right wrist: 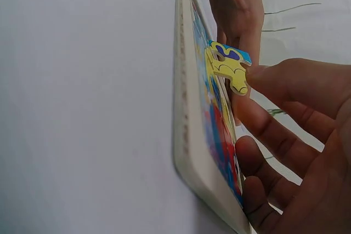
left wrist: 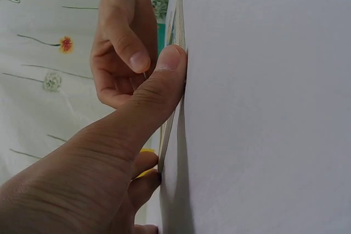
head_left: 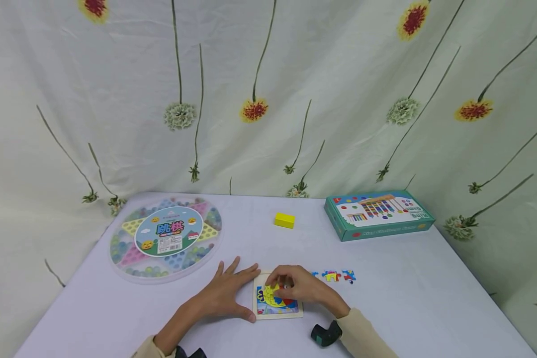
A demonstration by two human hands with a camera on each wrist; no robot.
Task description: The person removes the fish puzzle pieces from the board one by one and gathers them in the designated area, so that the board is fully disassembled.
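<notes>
A small jigsaw puzzle in a pale wooden tray (head_left: 281, 316) lies on the table, with a yellow, blue and red picture in it. My left hand (head_left: 223, 294) is spread at its left side, thumb at the near corner and a straight finger by the far one. Over the picture, my right hand (head_left: 302, 284) pinches a puzzle piece (right wrist: 231, 68), yellow and blue with a purple mark. The right wrist view shows this piece tilted up from the tray; my right hand's lower fingers are close to the tray's edge.
Several loose puzzle pieces (head_left: 333, 275) lie right of the tray, partly behind my right hand. A yellow block (head_left: 284, 220) sits farther back. At the back left is a round Chinese checkers set (head_left: 167, 231); at the back right, a green game box (head_left: 380, 214). A flowered cloth hangs behind.
</notes>
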